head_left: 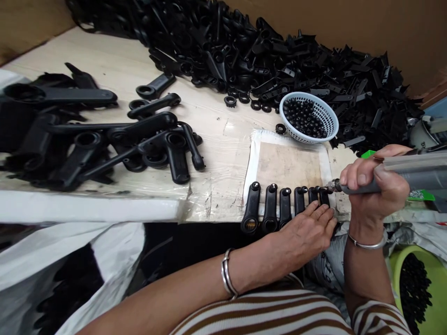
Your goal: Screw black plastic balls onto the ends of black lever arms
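My right hand is wrapped around a thick grey electric screwdriver. The tool lies nearly level, its metal chuck and thin tip pointing left at the small end of the last black crank handle. Several such crank handles stand side by side in a row along the table's front edge, ring ends toward me, with small pale spots on some narrow ends; one is the leftmost crank handle. My left hand lies flat with fingers stretched over the right-hand handles, covering their lower parts. A white-edged cloth pad is under the row.
A pale blue basket of small black knobs stands behind the pad. Heaped black plastic parts line the back, and more handles are piled at left. A yellow-green tub of black pieces sits low right, a white sack low left.
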A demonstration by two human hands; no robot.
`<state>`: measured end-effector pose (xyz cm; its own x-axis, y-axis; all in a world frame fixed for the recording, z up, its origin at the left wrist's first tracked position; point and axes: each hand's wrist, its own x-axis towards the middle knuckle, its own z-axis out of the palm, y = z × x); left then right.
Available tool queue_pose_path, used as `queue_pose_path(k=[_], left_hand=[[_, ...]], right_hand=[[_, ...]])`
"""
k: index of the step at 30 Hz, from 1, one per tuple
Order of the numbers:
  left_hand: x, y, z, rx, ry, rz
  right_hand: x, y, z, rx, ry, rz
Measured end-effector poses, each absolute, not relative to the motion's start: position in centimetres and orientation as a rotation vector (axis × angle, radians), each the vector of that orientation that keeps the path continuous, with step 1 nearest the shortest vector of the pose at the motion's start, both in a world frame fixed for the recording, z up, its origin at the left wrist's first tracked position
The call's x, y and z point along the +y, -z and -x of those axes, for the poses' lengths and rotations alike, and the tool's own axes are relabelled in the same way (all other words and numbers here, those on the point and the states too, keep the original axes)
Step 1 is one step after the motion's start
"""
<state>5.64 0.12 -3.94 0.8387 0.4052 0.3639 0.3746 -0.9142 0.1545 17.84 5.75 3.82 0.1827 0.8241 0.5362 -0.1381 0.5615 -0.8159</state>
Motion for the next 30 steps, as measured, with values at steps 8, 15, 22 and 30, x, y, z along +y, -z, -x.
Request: queue_pose_path(k=[8,15,22,30], left_hand=[[0.18,3.75,-5.56,0.635,-0.605,-2.941],[0.24,3.64,-5.66,0.626,-0.577,-2.945],[0.45,3.04,-5.46,0.596,-0.509,-2.932],[0.28,3.53,-5.51,0.606,-0.592,-2.928]], right_hand=[[5.98,-3.61,-17.84,-1.219,-0.788,0.709],[5.57,-3.7,-17.84,-1.248,-0.745,0.757],[5.43,-3.87,-17.76,-1.217,-0.706,0.84],[5.67,-3.83,-17.19,-1.224,-0.748,0.777]])
